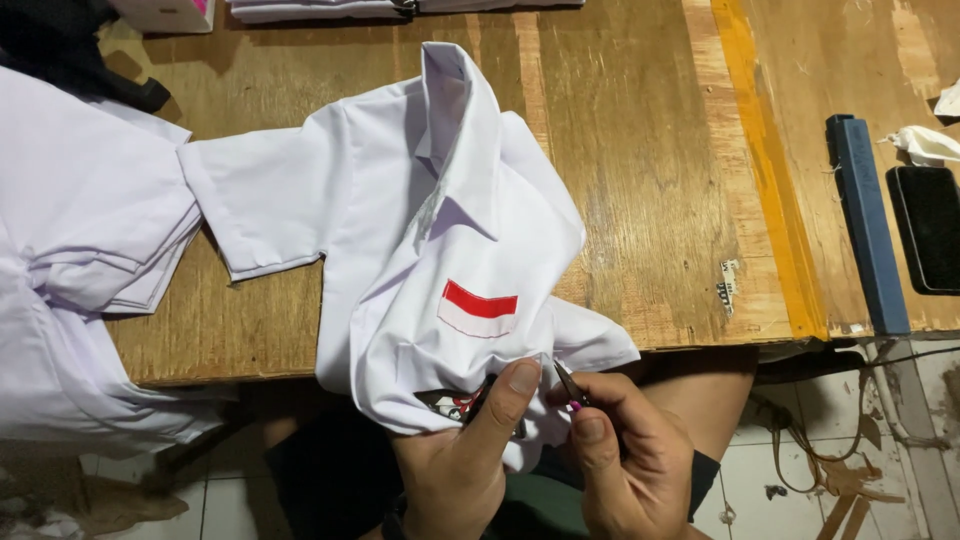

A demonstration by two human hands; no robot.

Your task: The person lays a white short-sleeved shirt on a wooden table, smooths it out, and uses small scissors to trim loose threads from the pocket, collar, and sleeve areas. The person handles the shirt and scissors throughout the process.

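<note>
The left hand (455, 455) is pinching the shirt (420, 250), thumb pressing down on the white cloth at the near edge of the table (640, 180), fingers tucked under the fabric and gripping it tight. Just to its right, the right hand (625, 460) is closing around a small snipper (570, 385), thumb and forefinger squeezing it, the thin metal blades poking up and touching the shirt's hem right beside the left thumb. A bit of pink is showing at the snipper's handle, between the fingers.

The shirt is lying spread out away from the hands, collar pointing to the far side of the table, one short sleeve stretching off to the left. A red-and-white patch (480, 307) is sitting on the chest, just above the left thumb. Below the thumb, a dark printed badge (450, 403) is peeking out from a fold, partly hidden by the hand.

Further left of the hands, a heap of more white shirts (80, 250) is piling up and hanging over the table edge. Well off to the right of the right hand, a blue bar (865, 220) is lying on the wood, and just past it a black phone (925, 228) with a crumpled white scrap (925, 145) beyond that. An orange stripe (765, 170) is running across the tabletop between the shirt and the bar. Under the hands, the person's knees and a tiled floor (880, 470) are showing.
</note>
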